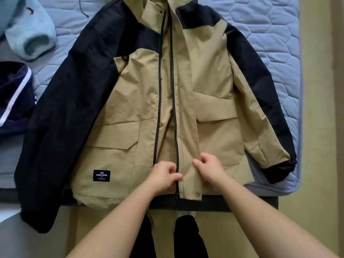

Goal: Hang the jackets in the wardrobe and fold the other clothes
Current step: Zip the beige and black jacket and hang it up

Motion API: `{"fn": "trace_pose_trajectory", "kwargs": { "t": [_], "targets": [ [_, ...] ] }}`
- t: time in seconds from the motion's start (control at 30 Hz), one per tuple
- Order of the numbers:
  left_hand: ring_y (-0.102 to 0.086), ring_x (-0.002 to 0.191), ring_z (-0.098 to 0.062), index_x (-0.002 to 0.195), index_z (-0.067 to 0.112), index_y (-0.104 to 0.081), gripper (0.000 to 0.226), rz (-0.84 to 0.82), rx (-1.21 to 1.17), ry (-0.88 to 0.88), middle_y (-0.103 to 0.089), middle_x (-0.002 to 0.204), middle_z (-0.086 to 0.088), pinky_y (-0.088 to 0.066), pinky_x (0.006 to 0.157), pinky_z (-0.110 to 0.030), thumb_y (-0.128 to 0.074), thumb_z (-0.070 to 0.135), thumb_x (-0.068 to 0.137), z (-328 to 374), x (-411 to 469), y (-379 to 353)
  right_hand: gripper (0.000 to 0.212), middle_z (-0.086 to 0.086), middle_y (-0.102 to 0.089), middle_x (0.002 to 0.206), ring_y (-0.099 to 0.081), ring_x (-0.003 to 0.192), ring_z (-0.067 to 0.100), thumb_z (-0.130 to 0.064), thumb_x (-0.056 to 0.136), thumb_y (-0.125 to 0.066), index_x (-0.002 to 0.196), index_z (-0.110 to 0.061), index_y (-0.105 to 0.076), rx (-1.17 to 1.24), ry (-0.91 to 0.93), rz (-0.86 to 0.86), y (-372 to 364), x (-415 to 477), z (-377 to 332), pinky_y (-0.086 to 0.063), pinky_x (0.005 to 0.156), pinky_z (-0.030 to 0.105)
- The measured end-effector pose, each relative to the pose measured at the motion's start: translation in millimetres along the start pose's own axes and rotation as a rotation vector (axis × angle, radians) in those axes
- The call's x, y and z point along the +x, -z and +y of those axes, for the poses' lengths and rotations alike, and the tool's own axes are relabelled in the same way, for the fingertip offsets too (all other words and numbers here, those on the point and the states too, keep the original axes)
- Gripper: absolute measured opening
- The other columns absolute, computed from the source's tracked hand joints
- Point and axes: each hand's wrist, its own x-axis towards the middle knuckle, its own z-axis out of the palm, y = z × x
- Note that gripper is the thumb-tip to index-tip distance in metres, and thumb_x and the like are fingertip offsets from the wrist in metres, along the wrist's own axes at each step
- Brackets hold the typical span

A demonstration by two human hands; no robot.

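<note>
Right, the blue quilted mattress [270, 34] fills the top of the view from nine o'clock round to three, and spread flat across it, front side up, is the khaki-and-navy hooded jacket [130, 108]. Its hood runs off at twelve and its hem hangs just over the mattress edge at six. Both navy sleeves splay outward: one trails down toward seven o'clock, the other ends in a cuff at four. The front is unzipped, and the dark zipper [174, 90] shows as two lines from twelve down to six.

Over at nine o'clock lies a navy garment with a white stripe [13, 97], touching the jacket's sleeve. Up at ten or eleven there's a light-blue fleece sleeve [31, 34], cuff opening toward us, apart from the jacket.

Both forearms come up from six. The left hand [163, 175] has its fingers curled, pinching the jacket's front edge by the zipper near the hem. The right hand [210, 170], just beside it, has thumb and fingers curled onto the jacket's khaki front flap.

A black label patch [101, 175] sits at seven o'clock on the lower pocket. A metal snap [197, 193] shows at the flap's bottom corner.
</note>
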Motion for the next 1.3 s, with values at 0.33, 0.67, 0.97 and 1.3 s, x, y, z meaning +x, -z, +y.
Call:
{"fn": "trace_pose_trajectory", "kwargs": {
  "t": [0.33,0.67,0.97,1.3],
  "targets": [
    [-0.067,0.074,-0.013,0.078,0.024,-0.059,0.015,0.075,0.066,0.069,-0.069,0.082,0.000,-0.056,0.066,-0.028,-0.056,0.016,0.091,9,10,24,0.012,-0.001,-0.061,0.091,-0.058,0.090,0.020,-0.032,0.091,-0.058,0.089,-0.021,-0.057,-0.117,-0.022,0.036,-2,5,-17,-0.047,0.078,0.031],
    [-0.064,0.075,-0.018,0.077,0.022,-0.061,0.017,0.136,0.002,0.131,-0.069,0.079,0.001,-0.055,0.077,-0.036,-0.054,0.017,0.092,-33,-8,38,0.023,0.005,-0.063,0.111,-0.061,0.101,0.026,-0.022,0.092,-0.049,0.113,-0.019,-0.058,-0.318,-0.125,0.018,-14,3,-25,-0.052,0.087,0.038],
    [-0.060,0.101,-0.026,0.132,0.004,-0.037,0.068,0.249,-0.612,0.655,-0.053,0.119,-0.009,-0.057,0.077,-0.041,-0.070,0.039,0.084,-130,-50,-15,0.021,0.009,-0.067,0.107,-0.061,0.100,0.028,-0.022,0.089,-0.056,0.105,-0.012,-0.064,-0.142,-0.294,-0.070,-65,-41,56,-0.048,0.081,0.030],
    [-0.050,0.123,-0.025,0.131,0.003,-0.045,0.053,0.329,-1.371,0.624,-0.057,0.129,-0.013,-0.047,0.092,-0.042,-0.068,0.003,0.084,-148,-48,-30,0.023,0.008,-0.065,0.097,-0.062,0.100,0.019,-0.016,0.085,-0.071,0.071,-0.015,-0.053,0.761,-0.441,-0.028,-72,-57,72,-0.051,0.073,0.029]
  ]
}}
